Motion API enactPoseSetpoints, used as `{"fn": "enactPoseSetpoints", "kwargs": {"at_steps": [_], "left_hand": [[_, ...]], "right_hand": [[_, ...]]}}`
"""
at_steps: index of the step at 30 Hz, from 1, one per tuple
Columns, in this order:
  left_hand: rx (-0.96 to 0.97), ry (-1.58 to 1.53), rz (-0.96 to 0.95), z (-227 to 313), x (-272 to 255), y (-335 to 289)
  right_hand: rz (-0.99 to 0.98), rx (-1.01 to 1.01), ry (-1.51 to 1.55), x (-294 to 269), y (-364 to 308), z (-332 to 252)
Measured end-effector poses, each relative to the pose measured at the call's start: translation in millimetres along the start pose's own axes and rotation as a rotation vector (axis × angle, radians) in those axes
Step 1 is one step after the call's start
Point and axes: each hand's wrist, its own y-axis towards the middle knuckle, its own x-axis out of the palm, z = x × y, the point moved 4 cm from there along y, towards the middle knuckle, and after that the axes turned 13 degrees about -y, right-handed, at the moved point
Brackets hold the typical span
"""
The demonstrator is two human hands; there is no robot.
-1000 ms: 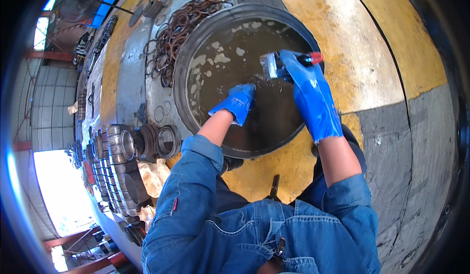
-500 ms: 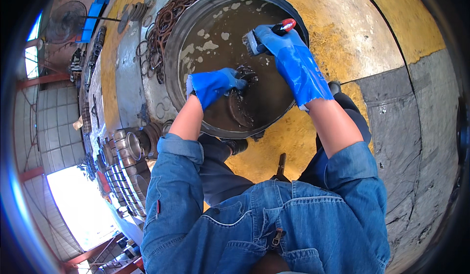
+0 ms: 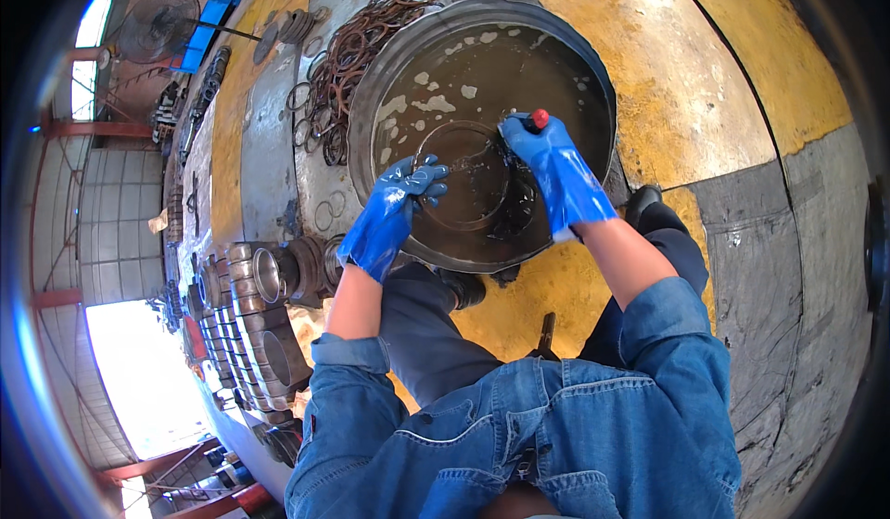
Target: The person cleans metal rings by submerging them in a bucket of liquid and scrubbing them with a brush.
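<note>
A wide round tub (image 3: 366, 102) holds murky brown water with patches of foam. My left hand (image 3: 394, 206), in a blue rubber glove, is closed on the near-left side of a thin metal ring (image 3: 452, 123) at the water's surface. My right hand (image 3: 552, 169), gloved the same way, grips a brush by its red-tipped handle (image 3: 539, 119). The brush's bristles are hidden under the glove, close to the ring's right side. Dark wet splashes show on the water below my right hand.
Rusty metal rings (image 3: 348, 65) lie heaped left of the tub. Stacked metal cylinders (image 3: 264, 306) stand at the lower left. A fan (image 3: 159, 24) and a blue metal piece (image 3: 211, 23) are at the far left. Yellow and grey plates (image 3: 667, 65) cover the floor.
The ring has come up from the water and now lies flatter at the surface. My right hand has moved down and toward it with the brush. The view has shifted slightly.
</note>
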Motion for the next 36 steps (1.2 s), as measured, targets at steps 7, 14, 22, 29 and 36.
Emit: {"fn": "enactPoseSetpoints", "kwargs": {"at_steps": [7, 14, 22, 29, 36], "left_hand": [[0.176, -0.149, -0.021, -48, -24, 22], [0.071, -0.155, 0.031, -52, -5, 20], [0.068, -0.179, 0.004, -51, -5, 17], [0.183, -0.094, -0.062, -65, -16, 32], [0.029, -0.004, -0.003, -61, 2, 25]], "right_hand": [[-0.381, -0.444, 0.121, 54, -75, -58], [-0.214, -0.251, -0.139, 40, -15, -28], [0.065, -0.095, -0.224, 24, 13, 10], [-0.338, -0.357, -0.085, 67, -40, -44], [0.079, 0.103, -0.218, 18, 23, 27]]}}
